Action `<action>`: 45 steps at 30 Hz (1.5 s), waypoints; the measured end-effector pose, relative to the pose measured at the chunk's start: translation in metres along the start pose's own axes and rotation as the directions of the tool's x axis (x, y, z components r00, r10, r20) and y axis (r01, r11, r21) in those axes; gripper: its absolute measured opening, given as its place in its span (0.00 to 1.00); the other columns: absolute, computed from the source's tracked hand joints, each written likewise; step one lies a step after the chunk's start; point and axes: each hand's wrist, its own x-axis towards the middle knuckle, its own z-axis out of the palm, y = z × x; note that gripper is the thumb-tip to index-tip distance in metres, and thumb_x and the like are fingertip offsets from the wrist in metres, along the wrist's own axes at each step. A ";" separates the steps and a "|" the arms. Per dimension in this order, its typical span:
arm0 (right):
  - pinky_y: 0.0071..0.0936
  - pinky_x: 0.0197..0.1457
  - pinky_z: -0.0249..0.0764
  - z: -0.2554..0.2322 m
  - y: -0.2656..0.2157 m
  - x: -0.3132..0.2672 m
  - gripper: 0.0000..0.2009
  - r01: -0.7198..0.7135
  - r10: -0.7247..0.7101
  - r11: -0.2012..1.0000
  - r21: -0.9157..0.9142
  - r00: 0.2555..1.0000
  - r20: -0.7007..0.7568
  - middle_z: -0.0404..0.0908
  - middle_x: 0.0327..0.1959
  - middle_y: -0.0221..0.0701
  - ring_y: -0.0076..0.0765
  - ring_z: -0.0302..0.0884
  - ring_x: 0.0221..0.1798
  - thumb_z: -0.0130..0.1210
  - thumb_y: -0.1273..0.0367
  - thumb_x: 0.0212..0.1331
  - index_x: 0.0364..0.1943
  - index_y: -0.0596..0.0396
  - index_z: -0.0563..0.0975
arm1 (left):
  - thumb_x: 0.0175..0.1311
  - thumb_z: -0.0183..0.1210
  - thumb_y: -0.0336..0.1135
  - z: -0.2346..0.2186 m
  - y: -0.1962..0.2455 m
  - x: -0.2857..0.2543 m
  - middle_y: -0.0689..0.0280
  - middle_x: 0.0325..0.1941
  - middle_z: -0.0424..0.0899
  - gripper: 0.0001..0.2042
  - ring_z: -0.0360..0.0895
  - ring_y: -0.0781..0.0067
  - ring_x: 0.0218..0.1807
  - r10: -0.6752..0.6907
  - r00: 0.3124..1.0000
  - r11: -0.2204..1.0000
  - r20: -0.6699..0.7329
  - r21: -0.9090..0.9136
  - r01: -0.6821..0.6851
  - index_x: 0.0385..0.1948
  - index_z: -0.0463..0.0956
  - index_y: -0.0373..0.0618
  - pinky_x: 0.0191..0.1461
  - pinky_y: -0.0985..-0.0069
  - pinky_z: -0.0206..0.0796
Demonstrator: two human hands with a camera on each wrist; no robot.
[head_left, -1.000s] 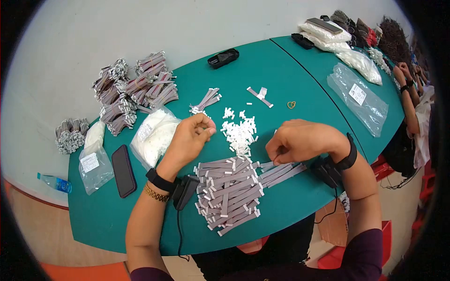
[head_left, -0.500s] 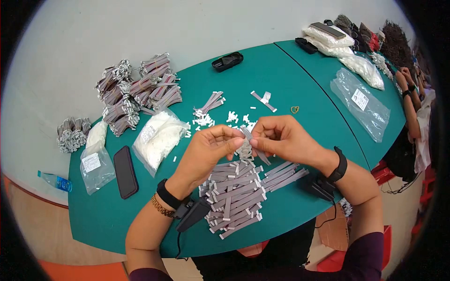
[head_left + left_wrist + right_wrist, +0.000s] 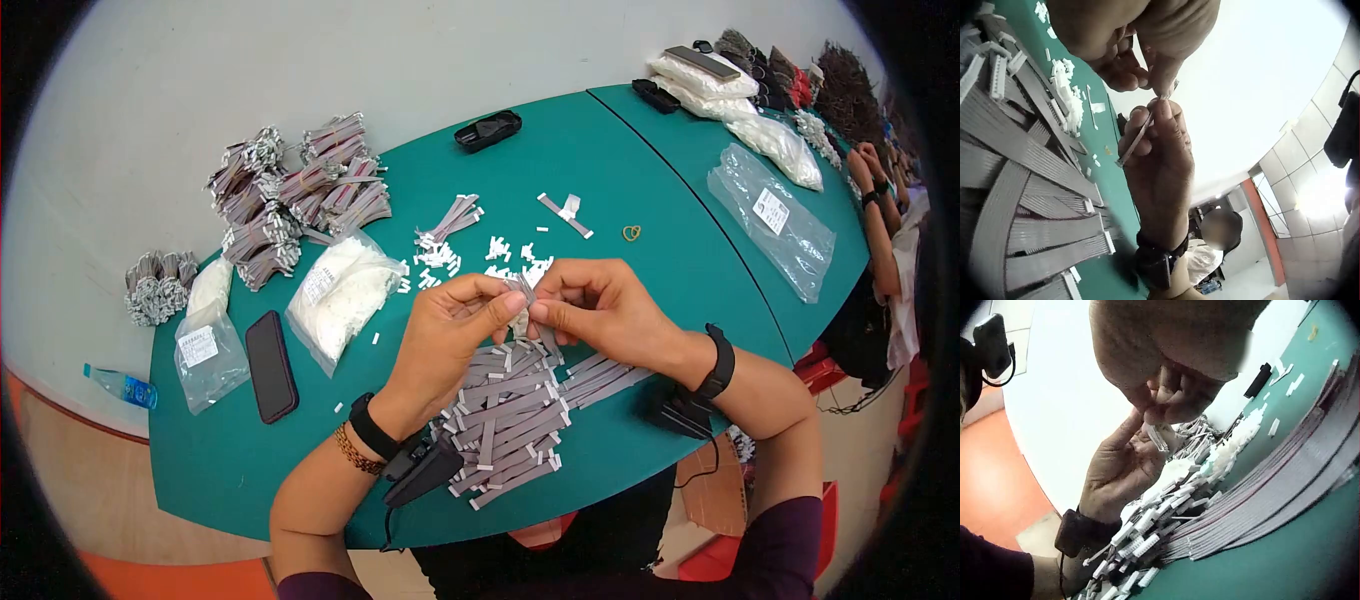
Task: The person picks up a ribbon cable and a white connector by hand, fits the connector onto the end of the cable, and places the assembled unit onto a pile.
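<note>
While your left hand (image 3: 450,322) pinches a grey ribbon cable (image 3: 1137,141) near one end, your right hand (image 3: 608,312) pinches it just beside, so it sits between both sets of fingertips, raised above the green table (image 3: 610,150). A heap of ribbon cables (image 3: 508,425) lies on your side of the hands, with white connectors (image 3: 1067,94) just beyond them.
</note>
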 end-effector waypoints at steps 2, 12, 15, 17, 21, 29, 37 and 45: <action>0.13 0.27 0.64 -0.001 -0.001 0.000 0.05 -0.026 0.026 1.000 -0.011 1.000 0.013 0.77 0.24 0.24 0.13 0.68 0.25 0.53 0.72 0.60 0.29 0.59 0.75 | 0.57 0.61 0.30 0.001 -0.001 -0.001 0.67 0.31 0.79 0.07 0.70 0.83 0.28 0.025 0.999 0.999 -0.023 0.035 -0.025 0.34 0.76 0.38 0.32 0.85 0.62; 0.13 0.28 0.63 -0.002 0.005 0.000 0.05 0.074 -0.072 0.994 -0.081 0.997 0.020 0.76 0.22 0.23 0.11 0.67 0.26 0.53 0.73 0.60 0.28 0.59 0.74 | 0.58 0.60 0.30 0.006 0.002 -0.003 0.67 0.33 0.79 0.07 0.69 0.85 0.28 -0.073 0.997 0.989 -0.004 -0.132 0.072 0.35 0.77 0.38 0.33 0.86 0.62; 0.14 0.29 0.63 -0.001 0.003 0.000 0.05 0.051 -0.048 0.995 -0.090 0.998 0.038 0.75 0.22 0.23 0.12 0.67 0.27 0.53 0.73 0.60 0.28 0.59 0.74 | 0.59 0.59 0.30 0.005 0.000 -0.002 0.68 0.34 0.79 0.07 0.69 0.85 0.28 -0.012 1.000 0.999 -0.020 -0.049 0.011 0.36 0.76 0.38 0.32 0.86 0.61; 0.14 0.29 0.63 -0.001 0.004 0.000 0.05 0.056 -0.053 0.994 -0.091 0.998 0.038 0.75 0.22 0.23 0.12 0.67 0.27 0.53 0.73 0.60 0.28 0.59 0.74 | 0.59 0.59 0.30 0.005 -0.001 -0.002 0.68 0.34 0.79 0.07 0.69 0.85 0.28 0.019 0.999 1.000 -0.031 0.000 -0.019 0.36 0.76 0.38 0.32 0.87 0.60; 0.14 0.29 0.63 -0.001 0.008 0.000 0.05 0.087 -0.085 0.994 -0.065 0.996 0.028 0.75 0.22 0.23 0.12 0.66 0.27 0.52 0.73 0.60 0.28 0.59 0.74 | 0.59 0.59 0.29 0.005 -0.001 -0.003 0.69 0.32 0.78 0.07 0.67 0.86 0.27 -0.096 0.995 0.981 -0.025 -0.169 0.090 0.36 0.76 0.38 0.31 0.87 0.60; 0.14 0.28 0.61 -0.001 0.000 0.000 0.06 0.004 -0.003 1.000 -0.030 0.999 0.051 0.77 0.24 0.23 0.12 0.65 0.26 0.52 0.72 0.61 0.28 0.57 0.75 | 0.59 0.59 0.31 0.010 0.002 -0.006 0.70 0.31 0.78 0.08 0.67 0.87 0.27 -0.051 0.997 0.995 -0.049 -0.083 0.046 0.37 0.76 0.37 0.31 0.88 0.59; 0.14 0.26 0.61 0.001 0.003 -0.001 0.06 0.027 -0.026 0.999 -0.025 0.999 0.037 0.77 0.24 0.23 0.11 0.65 0.25 0.52 0.70 0.61 0.29 0.58 0.75 | 0.59 0.59 0.32 0.008 0.000 -0.004 0.71 0.30 0.78 0.07 0.66 0.86 0.27 -0.117 0.992 0.977 -0.043 -0.186 0.107 0.35 0.76 0.40 0.30 0.87 0.58; 0.14 0.25 0.59 -0.001 0.006 0.001 0.07 0.015 -0.014 1.000 -0.019 0.998 0.055 0.77 0.22 0.23 0.11 0.63 0.22 0.51 0.70 0.62 0.28 0.57 0.75 | 0.59 0.60 0.31 0.010 -0.001 -0.004 0.71 0.31 0.78 0.06 0.67 0.85 0.27 -0.048 0.997 0.994 -0.055 -0.102 0.042 0.35 0.77 0.40 0.31 0.88 0.58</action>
